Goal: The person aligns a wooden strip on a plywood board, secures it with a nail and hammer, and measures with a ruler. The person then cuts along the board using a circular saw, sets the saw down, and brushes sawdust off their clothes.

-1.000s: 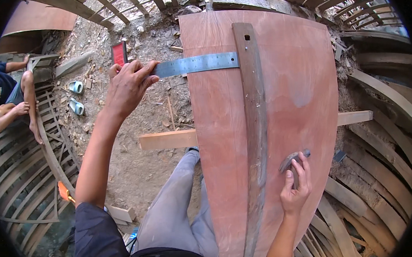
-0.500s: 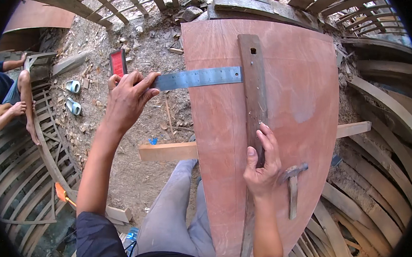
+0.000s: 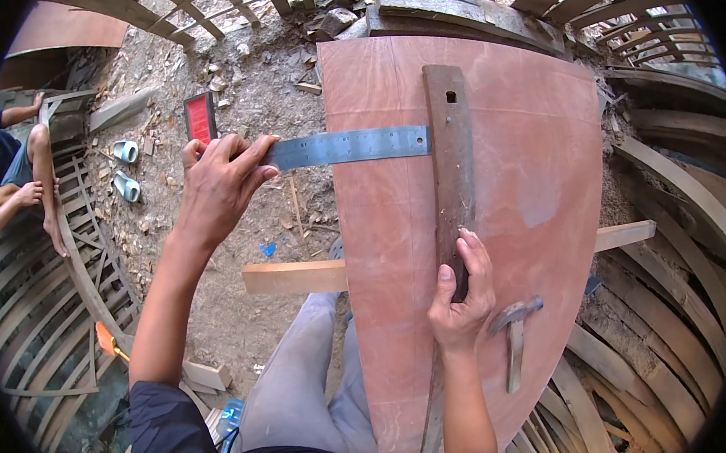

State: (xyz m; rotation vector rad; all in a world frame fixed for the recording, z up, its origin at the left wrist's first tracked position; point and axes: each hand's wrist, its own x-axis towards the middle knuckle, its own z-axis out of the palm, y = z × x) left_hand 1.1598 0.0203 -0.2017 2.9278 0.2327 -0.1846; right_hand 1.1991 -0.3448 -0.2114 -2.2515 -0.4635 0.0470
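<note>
My left hand (image 3: 221, 186) is closed on a metal square at the panel's left. Its blue-grey blade (image 3: 349, 147) runs rightward over the reddish plywood panel (image 3: 393, 292) and meets a dark brown wooden strip (image 3: 451, 166). A red-and-black block (image 3: 200, 118), seemingly the square's stock, shows beyond my left fingers. The strip lies lengthwise on the panel and has a hole near its far end. My right hand (image 3: 463, 304) is closed about its nearer part, thumb on the left and fingers on the right. Beside that hand lies a hammer (image 3: 516, 342).
A wooden beam (image 3: 295, 277) passes under the panel and sticks out both sides. Curved wooden ribs (image 3: 665, 332) surround the work area. Far left, another person (image 3: 14, 171) sits near a pair of sandals (image 3: 127, 171). A plastic bottle (image 3: 231, 414) stands by my left leg.
The whole picture has shifted slightly. Both hands, the square and the strip keep nearly the same places relative to one another.
</note>
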